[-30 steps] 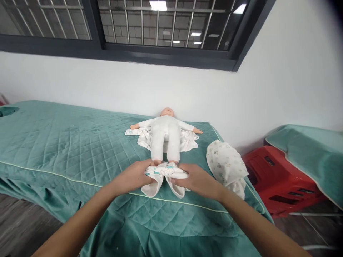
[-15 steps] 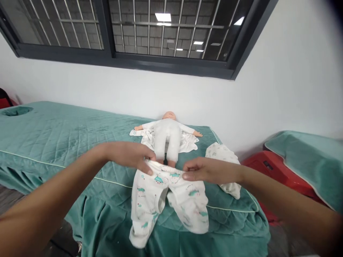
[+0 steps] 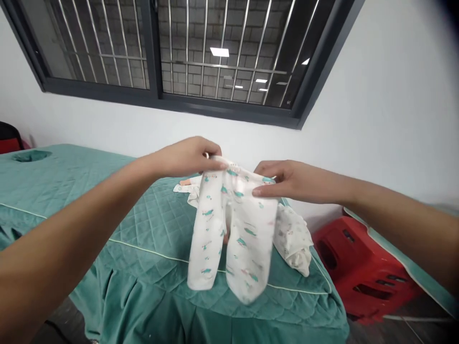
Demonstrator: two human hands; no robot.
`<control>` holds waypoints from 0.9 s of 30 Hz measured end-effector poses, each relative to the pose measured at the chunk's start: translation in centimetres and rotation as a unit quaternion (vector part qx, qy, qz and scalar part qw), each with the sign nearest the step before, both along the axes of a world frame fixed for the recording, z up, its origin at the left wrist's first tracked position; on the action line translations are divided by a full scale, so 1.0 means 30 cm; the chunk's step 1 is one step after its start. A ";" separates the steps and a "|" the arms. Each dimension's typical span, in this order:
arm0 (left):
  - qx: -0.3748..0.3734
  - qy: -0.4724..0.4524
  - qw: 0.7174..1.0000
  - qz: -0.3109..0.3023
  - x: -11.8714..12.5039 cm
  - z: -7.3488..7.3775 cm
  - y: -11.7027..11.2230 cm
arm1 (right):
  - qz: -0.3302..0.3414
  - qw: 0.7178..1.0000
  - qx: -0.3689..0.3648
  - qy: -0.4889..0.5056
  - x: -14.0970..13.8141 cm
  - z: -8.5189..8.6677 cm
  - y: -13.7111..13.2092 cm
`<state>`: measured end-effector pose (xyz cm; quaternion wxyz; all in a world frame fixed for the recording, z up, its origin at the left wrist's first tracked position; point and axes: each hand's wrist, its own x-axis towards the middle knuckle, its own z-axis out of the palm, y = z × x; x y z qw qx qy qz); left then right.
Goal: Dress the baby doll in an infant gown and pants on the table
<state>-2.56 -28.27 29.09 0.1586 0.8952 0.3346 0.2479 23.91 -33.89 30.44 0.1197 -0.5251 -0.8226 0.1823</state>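
Note:
A pair of white baby pants (image 3: 247, 229) printed with green figures hangs upright by its waistband between my hands. My left hand (image 3: 195, 155) pinches the left end of the waistband. With thumb and fingers, my right hand (image 3: 281, 177) grips the right end. Both legs dangle over the green bed, slightly blurred. Behind the pants lies a baby doll, mostly hidden; one doll hand (image 3: 185, 182) shows at the left. A white garment (image 3: 193, 195) is spread under the doll.
A crumpled white printed cloth (image 3: 292, 234) lies near the right end of the green quilted bed (image 3: 143, 229). Red plastic stools (image 3: 358, 267) stand to the right, partly under another green cover. A barred window (image 3: 222, 52) is in the wall behind.
Both hands have lifted the pants up and away from the bed, so the legs now hang straighter. The pants now cover most of the doll, and the view has shifted slightly.

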 end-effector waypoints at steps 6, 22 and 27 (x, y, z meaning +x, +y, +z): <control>0.114 -0.204 0.967 0.103 0.010 -0.036 0.016 | -0.012 0.978 -0.157 0.138 -0.047 -0.119 0.043; -0.028 -0.296 0.927 0.227 -0.073 -0.386 0.235 | 0.155 0.980 0.102 0.077 -0.304 -0.607 0.308; -0.232 -0.331 0.893 0.198 -0.087 -0.596 0.324 | 0.106 0.980 0.165 0.025 -0.181 -0.753 0.412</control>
